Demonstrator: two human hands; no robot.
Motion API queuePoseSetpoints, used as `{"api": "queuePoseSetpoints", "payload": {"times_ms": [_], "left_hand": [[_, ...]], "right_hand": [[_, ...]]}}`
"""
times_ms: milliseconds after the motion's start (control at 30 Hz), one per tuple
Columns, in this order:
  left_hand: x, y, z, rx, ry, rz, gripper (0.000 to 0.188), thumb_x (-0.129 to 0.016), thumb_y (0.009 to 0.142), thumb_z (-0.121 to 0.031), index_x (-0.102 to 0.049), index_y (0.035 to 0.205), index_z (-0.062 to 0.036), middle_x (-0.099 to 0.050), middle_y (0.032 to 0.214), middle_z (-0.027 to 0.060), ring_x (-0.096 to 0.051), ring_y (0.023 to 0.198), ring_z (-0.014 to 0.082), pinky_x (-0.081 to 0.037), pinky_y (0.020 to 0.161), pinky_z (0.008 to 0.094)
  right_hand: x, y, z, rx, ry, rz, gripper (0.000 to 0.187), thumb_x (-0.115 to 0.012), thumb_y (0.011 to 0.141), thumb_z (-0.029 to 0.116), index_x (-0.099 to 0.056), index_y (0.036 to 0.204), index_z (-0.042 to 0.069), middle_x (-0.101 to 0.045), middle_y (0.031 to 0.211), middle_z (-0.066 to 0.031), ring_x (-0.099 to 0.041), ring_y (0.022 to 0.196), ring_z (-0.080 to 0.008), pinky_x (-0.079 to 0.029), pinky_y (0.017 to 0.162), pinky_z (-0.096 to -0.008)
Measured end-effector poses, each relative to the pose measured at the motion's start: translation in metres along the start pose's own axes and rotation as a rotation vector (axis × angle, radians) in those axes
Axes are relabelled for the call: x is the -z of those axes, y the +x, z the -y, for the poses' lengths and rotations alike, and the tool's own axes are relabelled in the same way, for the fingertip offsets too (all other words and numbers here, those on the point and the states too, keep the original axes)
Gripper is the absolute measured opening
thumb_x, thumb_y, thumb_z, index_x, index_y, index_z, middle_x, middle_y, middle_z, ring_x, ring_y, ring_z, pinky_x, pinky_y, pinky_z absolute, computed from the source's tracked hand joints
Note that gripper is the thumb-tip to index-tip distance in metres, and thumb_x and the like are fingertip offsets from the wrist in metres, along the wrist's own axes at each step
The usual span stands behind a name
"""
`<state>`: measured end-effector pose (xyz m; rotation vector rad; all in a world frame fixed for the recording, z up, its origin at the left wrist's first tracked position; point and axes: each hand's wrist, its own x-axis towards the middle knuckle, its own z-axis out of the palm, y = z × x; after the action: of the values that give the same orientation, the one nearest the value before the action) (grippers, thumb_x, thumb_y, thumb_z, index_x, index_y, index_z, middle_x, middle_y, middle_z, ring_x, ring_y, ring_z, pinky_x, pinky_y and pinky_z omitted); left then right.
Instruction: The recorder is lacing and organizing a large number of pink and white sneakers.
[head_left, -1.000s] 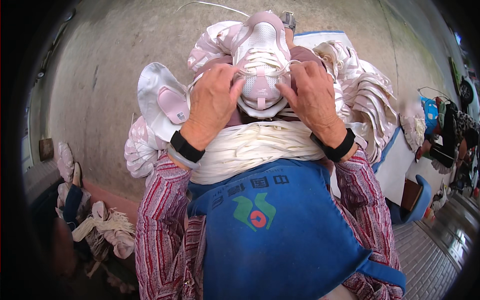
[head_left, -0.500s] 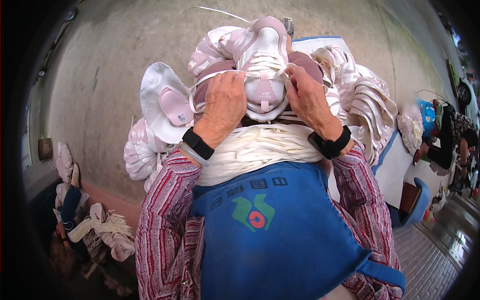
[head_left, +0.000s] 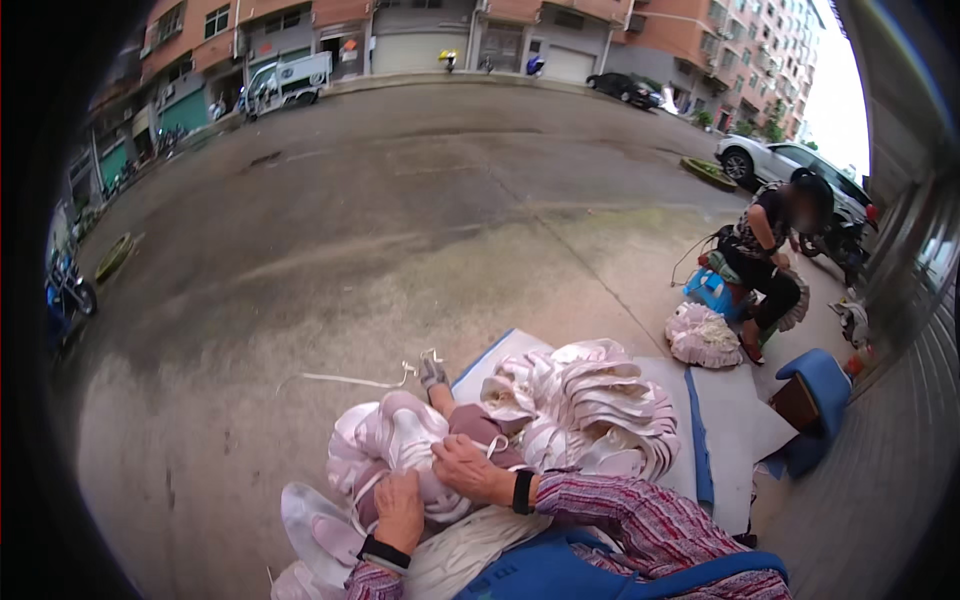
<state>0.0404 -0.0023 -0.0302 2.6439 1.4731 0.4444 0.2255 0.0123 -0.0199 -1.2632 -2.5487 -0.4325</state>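
1. The person's left hand (head_left: 400, 512) is on the near side of a soft pink-and-white cloth shoe (head_left: 410, 430). Its fingers are bent down, but I cannot tell if they grip anything.
2. The right hand (head_left: 468, 470) is on the shoe's right side. Its fingers are curled and look pinched on a thin, flat white lace (head_left: 497, 444) that loops out beside it.
3. The shoe sits at the person's knees, in front of both hands.
4. Long cream laces in a thick bunch (head_left: 470, 542) lie across the lap, by a blue cloth apron (head_left: 545, 572).
5. A few dark printed marks show on the apron, cut off and too small to read. A small white truck (head_left: 290, 82) has marks too tiny to read.
6. To the right, a big pile of pink-and-white shoes (head_left: 600, 410) lies on a white sheet (head_left: 725, 440).
7. Farther right, another person (head_left: 770, 240) sits bent forward.
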Motion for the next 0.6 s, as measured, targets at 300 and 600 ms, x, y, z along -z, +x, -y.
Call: {"api": "queuePoseSetpoints", "payload": {"times_ms": [300, 600], "left_hand": [[-0.004, 0.012, 0.005, -0.087, -0.122, -0.219, 0.014, -0.060, 0.075, -0.015, -0.058, 0.085, -0.0063, -0.050, 0.088, 0.0153, -0.052, 0.084, 0.0334, -0.041, 0.071, 0.0432], [-0.014, 0.014, 0.030, 0.047, -0.290, -0.128, 0.012, -0.060, 0.070, -0.002, -0.057, 0.082, -0.0021, -0.049, 0.088, 0.0186, -0.053, 0.082, 0.0372, -0.045, 0.069, 0.0447]], "right_hand": [[0.013, 0.007, 0.022, -0.128, 0.974, -0.053, 0.014, -0.059, 0.080, 0.013, -0.056, 0.089, 0.003, -0.049, 0.088, -0.0147, -0.053, 0.086, -0.0336, -0.043, 0.073, -0.0406], [0.026, -0.004, 0.019, -0.349, 1.508, 0.365, 0.021, -0.055, 0.092, 0.025, -0.055, 0.091, 0.004, -0.055, 0.072, -0.0068, -0.054, 0.065, -0.0124, -0.045, 0.057, -0.0293]]}}
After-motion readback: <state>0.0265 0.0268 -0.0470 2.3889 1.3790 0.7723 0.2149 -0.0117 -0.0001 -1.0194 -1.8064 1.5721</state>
